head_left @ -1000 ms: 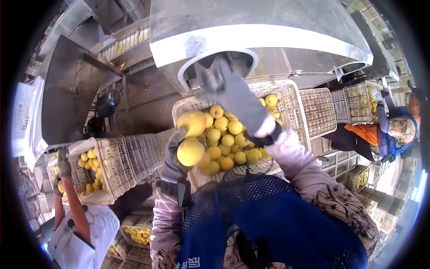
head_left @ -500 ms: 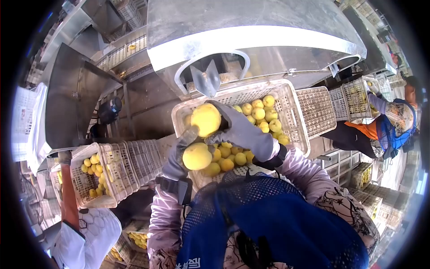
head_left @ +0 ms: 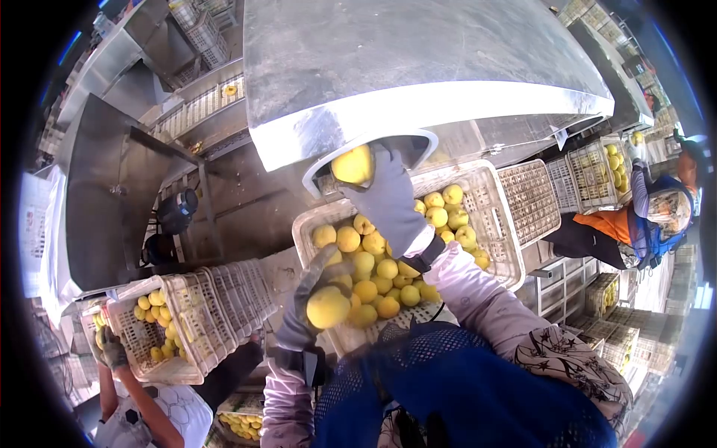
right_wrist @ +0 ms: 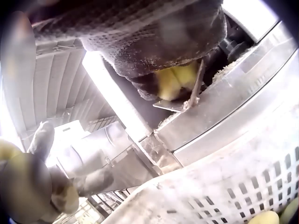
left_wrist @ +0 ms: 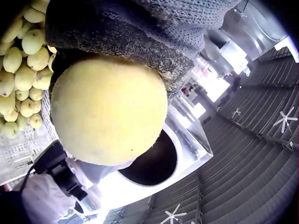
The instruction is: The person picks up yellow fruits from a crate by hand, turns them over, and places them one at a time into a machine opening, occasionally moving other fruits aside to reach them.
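Observation:
In the head view my gloved right hand [head_left: 388, 196] grips a yellow fruit [head_left: 352, 164] at the round opening [head_left: 431, 149] of the metal machine. The right wrist view has that fruit [right_wrist: 176, 81] under the glove, beside an angled metal plate [right_wrist: 197, 84]. My gloved left hand [head_left: 300, 306] holds another yellow fruit [head_left: 328, 307] over the left side of the crate [head_left: 504, 224], which contains many fruits [head_left: 386, 269]. This fruit [left_wrist: 110, 111] fills the middle of the left wrist view, the dark glove [left_wrist: 140, 42] curled around it.
Nested crates [head_left: 224, 299] lie at the left, near a person in a white shirt [head_left: 179, 411]. An empty crate [head_left: 529, 190] stands right of the fruit crate. Farther right, a person in a blue vest [head_left: 665, 220] is beside more crates. A dark metal panel [head_left: 101, 194] stands at left.
My right hand went from the opening to my left hand, took one of its two large fruits, and moved back up to the opening. My left hand now has one large fruit visible.

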Tool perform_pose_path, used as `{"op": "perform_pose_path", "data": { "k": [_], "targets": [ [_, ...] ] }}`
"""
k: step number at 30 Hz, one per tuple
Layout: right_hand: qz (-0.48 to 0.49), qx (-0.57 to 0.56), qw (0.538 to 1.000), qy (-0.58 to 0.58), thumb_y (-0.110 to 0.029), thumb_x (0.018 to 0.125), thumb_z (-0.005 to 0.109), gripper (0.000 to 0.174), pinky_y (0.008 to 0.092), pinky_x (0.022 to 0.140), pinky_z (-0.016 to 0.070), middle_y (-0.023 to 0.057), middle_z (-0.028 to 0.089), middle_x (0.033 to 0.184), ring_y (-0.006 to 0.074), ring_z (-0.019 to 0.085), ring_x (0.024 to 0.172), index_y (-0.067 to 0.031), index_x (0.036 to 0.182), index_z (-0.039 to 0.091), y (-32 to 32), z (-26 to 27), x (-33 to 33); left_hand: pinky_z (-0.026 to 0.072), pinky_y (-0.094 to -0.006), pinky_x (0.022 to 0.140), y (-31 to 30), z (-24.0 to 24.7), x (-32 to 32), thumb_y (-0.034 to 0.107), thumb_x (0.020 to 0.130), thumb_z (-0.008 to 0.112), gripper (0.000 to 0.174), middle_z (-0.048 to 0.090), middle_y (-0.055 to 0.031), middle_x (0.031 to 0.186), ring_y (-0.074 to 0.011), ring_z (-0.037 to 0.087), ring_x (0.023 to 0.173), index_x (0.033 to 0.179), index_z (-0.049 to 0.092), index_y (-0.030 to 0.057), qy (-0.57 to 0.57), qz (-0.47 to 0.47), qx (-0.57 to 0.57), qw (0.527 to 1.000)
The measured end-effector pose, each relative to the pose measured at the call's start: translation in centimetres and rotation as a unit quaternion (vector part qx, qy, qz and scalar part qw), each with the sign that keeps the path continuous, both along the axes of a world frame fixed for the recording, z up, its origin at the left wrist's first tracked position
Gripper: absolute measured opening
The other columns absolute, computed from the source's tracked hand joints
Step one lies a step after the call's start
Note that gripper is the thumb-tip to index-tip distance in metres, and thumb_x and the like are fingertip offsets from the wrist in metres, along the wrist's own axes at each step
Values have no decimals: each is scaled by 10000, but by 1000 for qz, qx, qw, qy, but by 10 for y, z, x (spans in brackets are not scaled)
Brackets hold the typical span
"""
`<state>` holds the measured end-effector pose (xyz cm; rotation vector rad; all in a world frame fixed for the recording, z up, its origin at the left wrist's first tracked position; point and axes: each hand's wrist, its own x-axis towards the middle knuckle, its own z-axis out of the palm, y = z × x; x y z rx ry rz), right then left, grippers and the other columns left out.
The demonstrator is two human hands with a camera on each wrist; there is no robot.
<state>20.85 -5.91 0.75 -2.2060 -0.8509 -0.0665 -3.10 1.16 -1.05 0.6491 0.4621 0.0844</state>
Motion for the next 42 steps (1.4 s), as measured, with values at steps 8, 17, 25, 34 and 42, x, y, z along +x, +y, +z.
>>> {"op": "perform_pose_path", "data": {
  "k": [8,17,25,34,42],
  "targets": [
    [70,-49,990,110,-339,842,827,592,418,730,593,203,694,1054,334,714,865,60,1210,590,1,66,23,583,-432,1013,-7,3,24,411,1041,587,630,597,-214,1403,-306,657,1191,1522,446,30,-24,69,-101,992],
    [296,-30,938,176,-238,852,832,800,468,971,542,218,526,1407,419,608,1213,-77,1521,422,-96,55,-46,585,-369,987,-26,26,65,54,1027,604,430,657,-165,1265,-270,689,1116,1420,466,-54,-20,12,462,886],
    [195,-83,969,129,-283,803,842,838,472,960,545,260,539,1373,454,626,1147,-52,1501,440,-97,42,-47,556,-314,1012,-49,28,67,280,1074,581,520,578,-137,1386,-206,629,1209,1501,429,27,-200,46,134,969],
    [89,-3,991,98,-491,803,835,844,515,952,550,282,566,1343,438,626,1190,-11,1414,506,-24,13,-4,594,-352,837,-17,7,49,435,1075,562,516,661,-134,1190,-235,689,944,1396,545,30,32,70,19,997],
    [51,58,988,134,-366,763,886,824,473,914,542,252,586,1270,385,665,1062,33,1373,503,1,35,32,451,-448,1130,-39,-50,8,-35,984,534,421,454,-279,1512,-400,487,1392,1384,634,49,38,-143,672,726]
  ]
}}
